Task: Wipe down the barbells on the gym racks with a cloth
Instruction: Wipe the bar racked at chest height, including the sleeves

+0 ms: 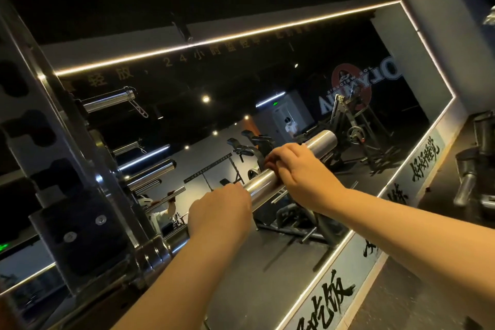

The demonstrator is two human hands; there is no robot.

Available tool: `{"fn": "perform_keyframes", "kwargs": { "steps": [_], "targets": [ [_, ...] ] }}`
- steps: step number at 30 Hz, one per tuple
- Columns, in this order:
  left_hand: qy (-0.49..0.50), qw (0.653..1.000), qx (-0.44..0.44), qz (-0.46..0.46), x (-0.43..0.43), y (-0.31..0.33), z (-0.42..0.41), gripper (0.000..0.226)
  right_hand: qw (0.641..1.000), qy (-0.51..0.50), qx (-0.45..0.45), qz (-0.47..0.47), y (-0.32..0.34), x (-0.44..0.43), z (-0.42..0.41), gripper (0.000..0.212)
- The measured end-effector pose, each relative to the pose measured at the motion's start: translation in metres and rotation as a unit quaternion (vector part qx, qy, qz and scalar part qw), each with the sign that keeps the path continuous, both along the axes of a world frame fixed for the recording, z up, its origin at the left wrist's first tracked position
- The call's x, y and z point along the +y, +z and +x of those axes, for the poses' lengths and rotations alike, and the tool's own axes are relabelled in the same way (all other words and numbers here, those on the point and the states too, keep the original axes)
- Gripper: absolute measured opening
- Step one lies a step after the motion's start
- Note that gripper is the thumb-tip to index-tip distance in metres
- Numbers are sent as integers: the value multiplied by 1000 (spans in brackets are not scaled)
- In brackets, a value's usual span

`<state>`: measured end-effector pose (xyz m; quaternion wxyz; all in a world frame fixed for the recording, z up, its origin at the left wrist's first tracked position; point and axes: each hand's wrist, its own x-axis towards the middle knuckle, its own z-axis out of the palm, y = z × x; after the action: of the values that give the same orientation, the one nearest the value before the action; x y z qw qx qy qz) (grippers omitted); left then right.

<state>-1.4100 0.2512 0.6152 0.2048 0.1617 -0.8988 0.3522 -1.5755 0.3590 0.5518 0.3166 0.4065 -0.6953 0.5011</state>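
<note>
A chrome barbell sleeve (263,185) juts from the rack upright (80,195) at the lower left up toward the centre right, its end cap near the mirror. My left hand (221,211) wraps over the sleeve close to the collar. Further out, my right hand (297,171) curls over the same sleeve, its fingers hooked across the top. No cloth shows in either hand; whatever lies under the palms is hidden.
A big wall mirror (267,104) with lit edges faces me and reflects gym machines and the room. Other chrome pegs (107,100) stick out of the rack above. A dark machine (476,169) stands at the right edge.
</note>
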Motion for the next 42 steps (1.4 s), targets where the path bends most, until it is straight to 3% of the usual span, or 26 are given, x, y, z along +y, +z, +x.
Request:
{"fn": "perform_keyframes", "kwargs": {
  "steps": [4,9,12,17,24,27,31,38,42],
  "targets": [
    [-19,1000,8,-21,5,-1,-10,35,995,-29,59,73,2,25,-31,31],
    [-14,999,-13,-51,8,-8,-4,33,989,-123,-52,58,17,34,-55,29],
    [-10,999,8,-38,7,-6,-7,25,994,-68,-16,90,20,18,-27,22],
    [-12,999,11,-43,10,-10,-7,31,991,11,80,107,5,16,-5,35],
    [-18,999,23,-37,6,-11,-7,29,988,-121,-75,60,27,35,-61,30],
    [-32,998,34,-41,3,-12,-9,31,996,-66,-41,45,20,18,-42,24],
    [-47,997,61,-24,1,-12,-11,35,997,0,44,71,3,28,-32,33],
    [-38,996,71,-34,-1,-13,-13,40,989,-117,-83,43,28,40,-76,24],
    [-61,994,94,8,-4,-16,-13,37,998,-47,-8,48,16,21,-42,23]
  ]
}}
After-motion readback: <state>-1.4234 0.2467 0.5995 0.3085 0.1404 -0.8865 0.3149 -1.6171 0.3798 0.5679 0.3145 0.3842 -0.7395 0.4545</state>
